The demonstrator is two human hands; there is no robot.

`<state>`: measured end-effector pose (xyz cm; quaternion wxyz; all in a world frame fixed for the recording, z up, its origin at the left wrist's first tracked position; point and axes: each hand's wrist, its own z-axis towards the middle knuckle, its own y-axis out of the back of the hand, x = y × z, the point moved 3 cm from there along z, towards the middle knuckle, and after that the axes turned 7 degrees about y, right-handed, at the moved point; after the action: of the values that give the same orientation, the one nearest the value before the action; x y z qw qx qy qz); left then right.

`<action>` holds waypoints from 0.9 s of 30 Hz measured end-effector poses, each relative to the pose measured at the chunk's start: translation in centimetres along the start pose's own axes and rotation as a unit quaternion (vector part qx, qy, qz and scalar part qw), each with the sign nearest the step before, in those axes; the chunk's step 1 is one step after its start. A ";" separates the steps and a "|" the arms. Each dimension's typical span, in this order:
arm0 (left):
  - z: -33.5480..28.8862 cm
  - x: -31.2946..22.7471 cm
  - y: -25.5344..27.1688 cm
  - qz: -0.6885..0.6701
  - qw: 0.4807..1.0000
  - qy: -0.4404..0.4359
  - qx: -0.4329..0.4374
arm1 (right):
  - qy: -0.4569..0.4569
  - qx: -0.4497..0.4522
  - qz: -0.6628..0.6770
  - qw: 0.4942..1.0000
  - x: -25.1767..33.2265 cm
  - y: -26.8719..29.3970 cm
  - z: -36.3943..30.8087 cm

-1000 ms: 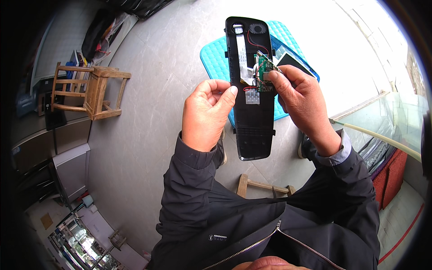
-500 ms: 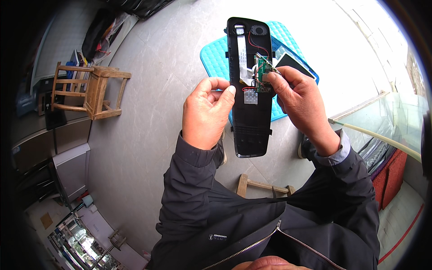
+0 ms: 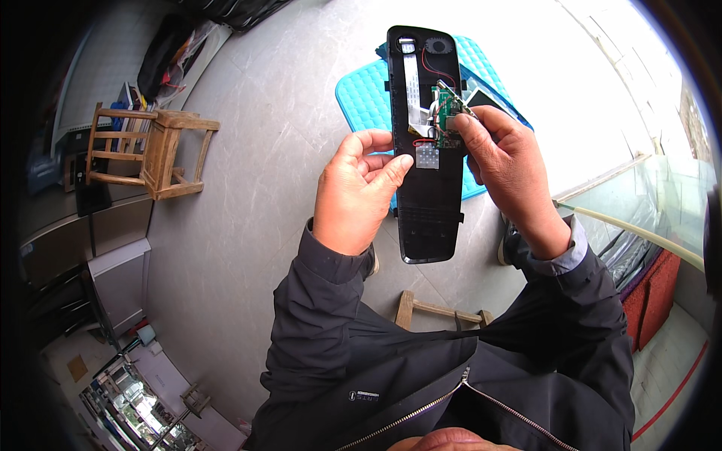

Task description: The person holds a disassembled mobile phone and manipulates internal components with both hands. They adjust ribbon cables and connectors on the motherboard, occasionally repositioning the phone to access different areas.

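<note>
A long black plastic housing [image 3: 429, 214], shaped like a rear-view mirror back, is held up lengthwise, its inside facing me. My left hand [image 3: 357, 192] is closed on its left edge, thumb over the inner face. My right hand [image 3: 517, 165] pinches the green circuit board [image 3: 444, 113] between thumb and fingers at the housing's right side; some fingertips are hidden. A white ribbon cable [image 3: 411, 83] runs from the housing's top toward the board. Thin red wires come from a round black speaker [image 3: 438, 46]. A silvery patch [image 3: 427, 156] lies below the board.
Behind the housing is a bright blue quilted surface [image 3: 365, 94] with a dark flat panel [image 3: 485, 98] on it. A wooden chair [image 3: 165, 154] stands on the tiled floor [image 3: 248, 150] at left. A glass panel [image 3: 639, 195] is at right, and a wooden stool frame [image 3: 444, 310] is below.
The housing has shifted slightly right, with the board still pinched in my right hand. My left hand has moved right too, its thumb reaching farther over the housing's inner face.
</note>
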<state>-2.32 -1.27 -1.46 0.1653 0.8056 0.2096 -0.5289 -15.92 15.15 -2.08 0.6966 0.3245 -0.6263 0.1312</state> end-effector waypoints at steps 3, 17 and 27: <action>-0.1 0.1 0.0 -0.003 1.000 -0.004 0.001 | -0.001 -0.005 0.006 1.000 0.0 0.0 0.0; 0.1 0.4 0.5 0.047 0.998 -0.040 -0.016 | -0.007 0.010 -0.019 1.000 -0.2 -0.1 0.1; 0.0 0.5 0.3 0.107 0.993 -0.007 -0.041 | -0.007 0.009 -0.013 1.000 -0.1 -0.2 0.1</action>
<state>-1.98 -1.48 -1.94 0.2548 0.8124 0.1429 -0.5046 -15.87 14.98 -2.26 0.6909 0.3399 -0.6256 0.1257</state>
